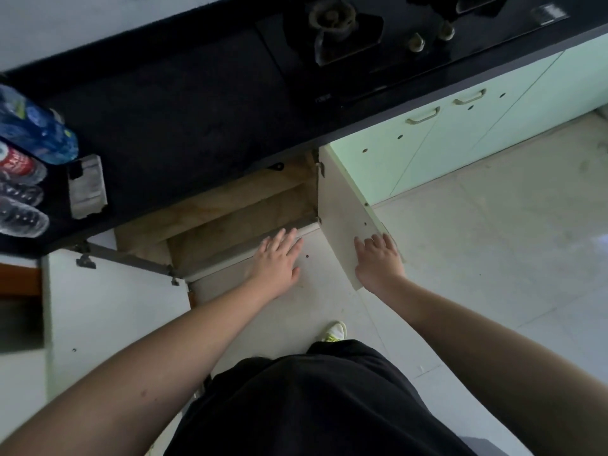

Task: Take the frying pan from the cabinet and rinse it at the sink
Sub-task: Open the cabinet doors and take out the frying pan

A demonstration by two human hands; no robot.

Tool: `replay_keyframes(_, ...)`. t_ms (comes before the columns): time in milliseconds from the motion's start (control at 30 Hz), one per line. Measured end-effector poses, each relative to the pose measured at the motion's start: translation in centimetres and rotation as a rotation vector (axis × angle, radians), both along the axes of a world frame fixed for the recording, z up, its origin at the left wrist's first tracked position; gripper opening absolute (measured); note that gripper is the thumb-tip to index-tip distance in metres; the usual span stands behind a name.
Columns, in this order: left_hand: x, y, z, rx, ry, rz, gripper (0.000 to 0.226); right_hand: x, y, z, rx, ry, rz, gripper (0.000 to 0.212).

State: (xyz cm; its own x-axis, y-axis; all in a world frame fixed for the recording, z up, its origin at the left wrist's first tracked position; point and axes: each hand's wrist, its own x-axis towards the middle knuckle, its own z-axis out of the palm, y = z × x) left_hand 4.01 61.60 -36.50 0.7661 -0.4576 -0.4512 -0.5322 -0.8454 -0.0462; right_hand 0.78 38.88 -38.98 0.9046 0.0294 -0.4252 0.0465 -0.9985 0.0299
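The cabinet (230, 222) under the dark counter stands open, showing bare brownish shelves; no frying pan is visible inside. My left hand (278, 258) hovers with fingers spread in front of the cabinet's lower edge, holding nothing. My right hand (378, 258) rests on the edge of the opened right cabinet door (345, 212), fingers over its outer edge. The left door (108, 307) is swung wide open. The sink is out of view.
A black counter (164, 126) carries a gas stove (345, 31), several plastic bottles (29, 159) at the left and a small grey box (87, 187). Closed pale green cabinets (460, 136) run to the right. Tiled floor (493, 258) lies below, with my shoe (335, 332).
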Motion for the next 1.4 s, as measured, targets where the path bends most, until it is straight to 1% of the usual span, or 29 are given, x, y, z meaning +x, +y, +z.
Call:
replay_keyframes(100, 0.0, 2.0, 0.6, -0.001, -0.025, 0.088, 0.066, 1.4, 2.8, 0.9, 0.044, -0.042, 0.037, 0.066)
replay_keyframes(267, -1.6, 5.1, 1.4, 0.042, -0.091, 0.130, 0.067, 2.5, 8.1, 2.7, 0.137, -0.146, 0.106, 0.066)
replay_keyframes(400, -1.8, 8.1, 1.9, 0.022, -0.140, 0.208, 0.068, 2.7, 12.0, 3.4, 0.165, -0.191, 0.125, 0.064)
replay_keyframes(533, -2.6, 11.8, 1.9, 0.004, -0.209, 0.192, 0.068, 2.0, 15.7, 3.9, 0.164, -0.205, 0.148, 0.060)
replay_keyframes(833, -3.1, 18.7, 1.3, -0.064, -0.168, 0.217, 0.069, 0.1, 22.9, 5.0, 0.125, -0.229, 0.142, 0.062)
replay_keyframes(1100, -1.1, 19.3, 0.8, -0.072, -0.081, 0.215, 0.068, 0.0, 23.6, 5.4, 0.110, -0.214, 0.104, 0.064)
replay_keyframes(1233, 1.2, 17.7, 0.6, -0.084, -0.093, 0.209, 0.068, 1.4, 22.8, 4.7, 0.142, -0.188, 0.094, 0.065)
replay_keyframes(1400, 4.4, 14.5, -0.2, -0.095, -0.095, 0.237, 0.069, 5.1, 20.3, 3.3, 0.159, -0.173, 0.119, 0.065)
